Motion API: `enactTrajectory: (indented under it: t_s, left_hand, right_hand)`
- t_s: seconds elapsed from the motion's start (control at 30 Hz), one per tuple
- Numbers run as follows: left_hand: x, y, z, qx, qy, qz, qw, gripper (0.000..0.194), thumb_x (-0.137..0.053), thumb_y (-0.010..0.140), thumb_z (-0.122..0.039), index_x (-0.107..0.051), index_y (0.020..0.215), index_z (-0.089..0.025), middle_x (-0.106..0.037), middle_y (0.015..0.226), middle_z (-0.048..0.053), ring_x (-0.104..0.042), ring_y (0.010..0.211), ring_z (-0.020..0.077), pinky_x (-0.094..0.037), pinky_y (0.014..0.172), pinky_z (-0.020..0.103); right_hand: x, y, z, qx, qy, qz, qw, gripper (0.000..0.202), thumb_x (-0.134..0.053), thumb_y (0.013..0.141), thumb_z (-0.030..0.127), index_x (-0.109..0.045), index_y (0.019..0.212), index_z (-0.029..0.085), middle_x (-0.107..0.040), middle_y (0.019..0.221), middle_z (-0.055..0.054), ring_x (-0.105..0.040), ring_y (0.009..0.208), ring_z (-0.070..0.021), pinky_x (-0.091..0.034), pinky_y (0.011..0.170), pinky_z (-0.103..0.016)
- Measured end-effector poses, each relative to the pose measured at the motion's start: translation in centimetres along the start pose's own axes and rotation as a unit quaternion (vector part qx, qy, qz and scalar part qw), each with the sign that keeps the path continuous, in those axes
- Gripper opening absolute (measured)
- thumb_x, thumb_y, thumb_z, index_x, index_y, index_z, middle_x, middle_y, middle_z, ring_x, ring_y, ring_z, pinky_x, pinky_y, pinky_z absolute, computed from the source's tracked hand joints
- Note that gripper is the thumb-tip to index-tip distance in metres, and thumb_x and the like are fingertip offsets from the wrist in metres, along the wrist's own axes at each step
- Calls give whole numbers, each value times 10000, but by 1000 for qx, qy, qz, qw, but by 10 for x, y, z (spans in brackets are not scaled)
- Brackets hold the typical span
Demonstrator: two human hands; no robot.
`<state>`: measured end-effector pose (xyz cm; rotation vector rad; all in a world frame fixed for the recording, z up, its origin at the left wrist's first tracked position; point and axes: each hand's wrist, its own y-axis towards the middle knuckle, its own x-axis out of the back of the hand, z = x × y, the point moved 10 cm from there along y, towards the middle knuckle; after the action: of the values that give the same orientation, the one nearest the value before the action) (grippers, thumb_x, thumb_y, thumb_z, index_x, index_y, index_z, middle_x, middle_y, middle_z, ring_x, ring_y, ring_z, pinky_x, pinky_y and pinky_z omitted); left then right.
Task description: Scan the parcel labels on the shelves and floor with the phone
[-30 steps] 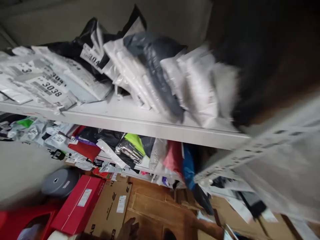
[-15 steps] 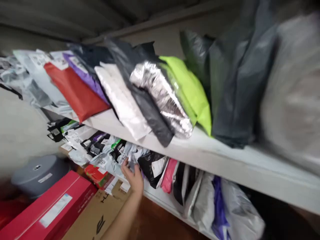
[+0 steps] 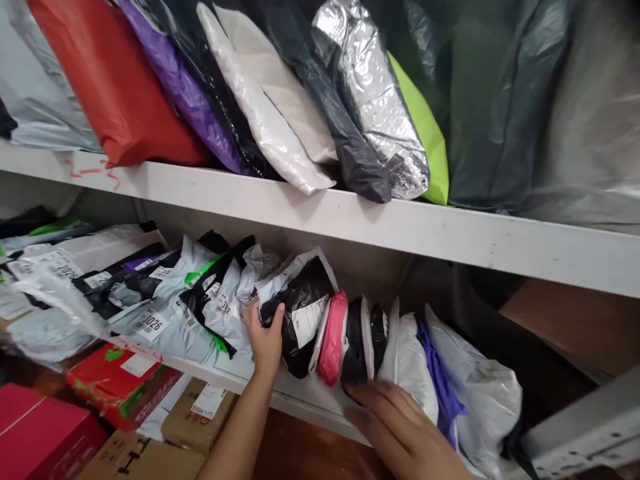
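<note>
My left hand [image 3: 265, 337] is at the lower shelf, its thumb and fingers around the near edge of a black plastic parcel [image 3: 310, 293] with a white label. Its fingertips are partly hidden behind the packaging. Lower right, my right hand [image 3: 400, 427] is blurred, fingers stretched out, in front of a black parcel [image 3: 354, 340] and a white parcel [image 3: 413, 360]; whether it touches them I cannot tell. Between the hands a pink parcel [image 3: 333, 340] stands on edge. Left of my left hand lies a pale grey mailer [image 3: 227, 310] with a printed label.
Above runs the white upper shelf edge [image 3: 240, 200], bearing a red mailer [image 3: 115, 87], a silver foil parcel [image 3: 380, 100] and several others. Below on the left are a red box [image 3: 115, 380] and cardboard boxes [image 3: 195, 413]. A purple parcel [image 3: 437, 380] stands at right.
The view has come closer to the lower shelf. My left hand has come up against the black parcel, and my right hand has entered from the lower right.
</note>
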<state>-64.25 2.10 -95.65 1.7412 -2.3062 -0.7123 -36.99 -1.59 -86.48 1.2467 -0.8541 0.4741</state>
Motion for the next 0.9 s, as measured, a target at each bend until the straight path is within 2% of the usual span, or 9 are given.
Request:
enactTrajectory:
  t_s: [0.07,0.17,0.33,0.47,0.57,0.63,0.7,0.8,0.9]
  left_hand:
    - [2,-7,-13,-64,19,-19,998,474,-640,803,-586,-605,1053,-185,-533,1127,117,-543,1115,277,-432,1029,471]
    - [-5,-28,-41,-180,58,-2,982,271,-632,863,-439,-602,976,-195,-574,1054,89,-567,1038,254,-471,943,440]
    - [-22,-64,-73,-274,72,108,953,220,-557,881,-169,-590,1095,-208,-633,1026,60,-600,987,211,-492,869,357]
    - [-33,-74,-87,-313,-1,251,916,311,-485,918,-325,-595,1171,-184,-656,1098,93,-596,1023,233,-473,929,393]
    - [-32,-55,-78,-279,-30,271,921,371,-318,982,-331,-654,1109,-238,-687,1085,60,-591,1069,231,-390,1046,459]
    - [-16,-24,-54,-193,39,147,969,332,-400,956,-312,-652,1143,-204,-640,1174,111,-538,1171,272,-347,1084,504]
    - [-4,-6,-27,-89,100,62,989,546,-558,865,-365,-523,1325,-74,-512,1312,228,-446,1275,355,-351,1079,545]
    - [-20,-4,-13,-29,102,141,984,839,-619,784,-373,-309,1456,23,-462,1347,271,-406,1302,387,-353,1083,555]
    - [-31,-15,-31,-61,85,220,970,580,-549,795,-258,-511,1354,-106,-547,1240,164,-466,1206,320,-355,1089,527]
  right_hand:
    - [-48,28,-2,-17,-33,119,992,558,-646,745,106,-605,1284,245,-647,1358,-82,-563,1270,-312,-511,1048,-498]
    - [-98,52,-28,-133,-46,186,972,438,-644,739,132,-666,1177,145,-638,1352,-140,-462,1358,-379,-305,1167,-623]
    - [-116,48,-59,-195,-64,103,973,311,-639,741,146,-695,1047,140,-715,1127,-133,-542,1233,-346,-338,1138,-541]
    - [-115,36,-52,-132,-121,15,984,448,-670,669,231,-637,1099,114,-702,1099,-164,-574,1119,-380,-358,1071,-595]
    - [-109,37,-44,-113,-166,-57,978,553,-732,632,423,-583,1080,137,-686,1048,-164,-588,1041,-392,-374,1018,-614]
    - [-106,44,-45,-132,-175,-82,972,449,-718,696,515,-566,957,183,-684,926,-127,-613,941,-359,-421,960,-583]
    - [-103,52,-49,-164,-178,-95,966,424,-686,755,560,-548,903,187,-676,815,-112,-621,849,-338,-469,878,-541]
    - [-102,59,-54,-205,-197,-95,954,696,-735,677,588,-545,1102,70,-696,832,-171,-621,855,-373,-490,833,-525]
    - [-110,62,-50,-197,-225,-72,951,814,-779,591,489,-544,1185,-15,-716,900,-227,-609,934,-418,-457,920,-564]
